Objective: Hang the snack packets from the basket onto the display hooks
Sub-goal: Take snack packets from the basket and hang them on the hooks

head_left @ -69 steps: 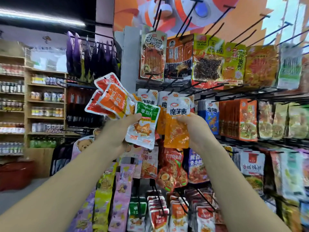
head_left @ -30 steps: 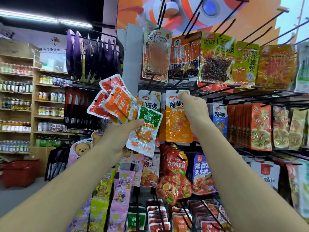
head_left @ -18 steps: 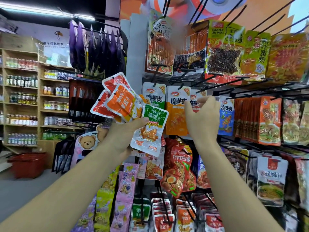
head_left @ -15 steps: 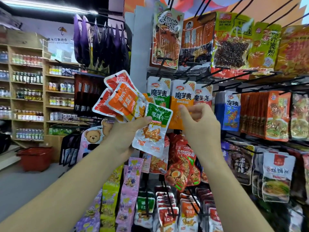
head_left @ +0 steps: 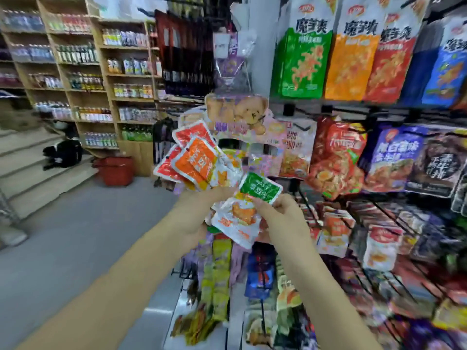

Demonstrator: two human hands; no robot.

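Observation:
My left hand (head_left: 199,213) grips a fan of small snack packets: red and orange ones (head_left: 194,157) spread up and to the left. A packet with a green top and white body (head_left: 249,205) sits at the front of the fan, and my right hand (head_left: 280,213) pinches its upper right edge. Both hands are held in front of the display rack. On the hooks above hang the green, orange and red packets (head_left: 351,56) of one brand. The view is blurred.
Rows of hanging snack bags fill the rack on the right, with black hooks (head_left: 394,218) sticking out toward me. A red basket (head_left: 115,170) stands on the grey floor at the left, near wooden shelves (head_left: 83,72) of bottles and some steps.
My right hand left the orange packet hanging on its hook and came down to the green-topped packet in my left hand. The view dropped lower and both hands now sit lower against the rack.

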